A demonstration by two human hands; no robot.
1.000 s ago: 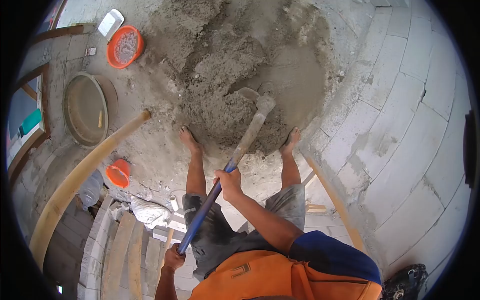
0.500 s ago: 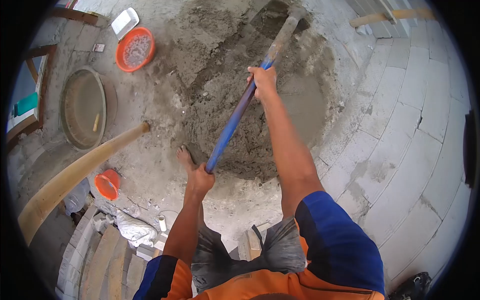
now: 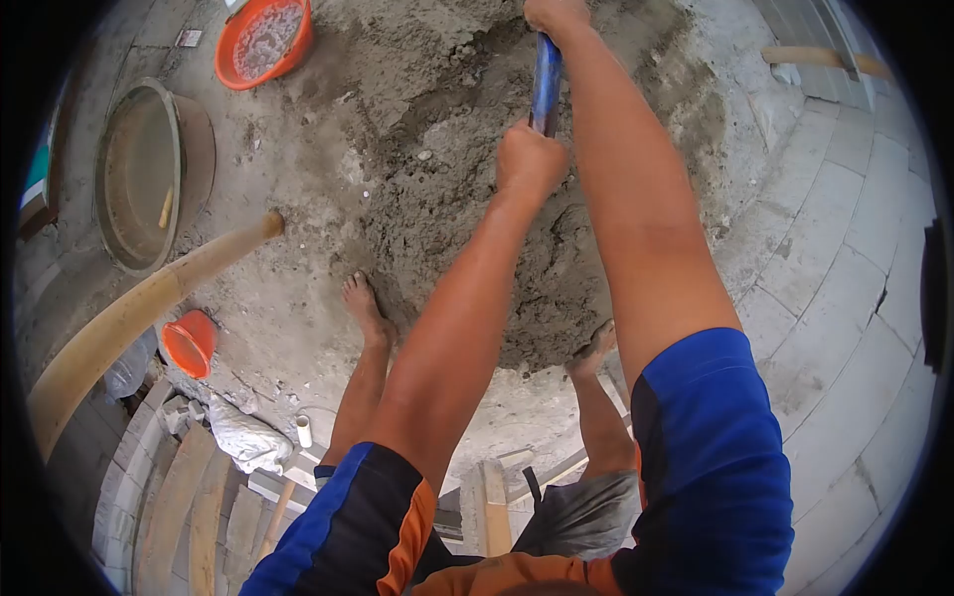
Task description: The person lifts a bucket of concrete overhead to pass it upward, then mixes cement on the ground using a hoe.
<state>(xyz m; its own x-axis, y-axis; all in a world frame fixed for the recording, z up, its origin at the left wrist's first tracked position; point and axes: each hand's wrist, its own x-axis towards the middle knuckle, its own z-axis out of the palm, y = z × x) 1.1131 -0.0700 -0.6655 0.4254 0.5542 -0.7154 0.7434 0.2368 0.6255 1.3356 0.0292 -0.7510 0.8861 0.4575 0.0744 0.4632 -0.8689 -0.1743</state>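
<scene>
Both arms reach forward over a heap of wet grey mortar (image 3: 447, 199) on the ground. My left hand (image 3: 534, 159) is closed around the near end of a hoe's blue handle (image 3: 546, 87). Farther along, at the top edge of the view, my right hand (image 3: 558, 18) grips the same handle. The hoe's blade lies out of view now. My bare feet stand at the near edge of the mortar, the left foot (image 3: 364, 303) to one side and the right foot (image 3: 594, 348) to the other.
To the left are an orange basin (image 3: 237, 70) of whitish contents, a large round tub (image 3: 179, 179) and a small orange bucket (image 3: 189, 343). A thick wooden pole (image 3: 149, 288) slants across there. A block wall (image 3: 845, 288) rises on the right; planks (image 3: 179, 497) lie at lower left.
Both hands have pushed forward with the hoe, the left hand also moving right. The hoe's head has left the view at the top. My view has shifted slightly, and my right foot now shows.
</scene>
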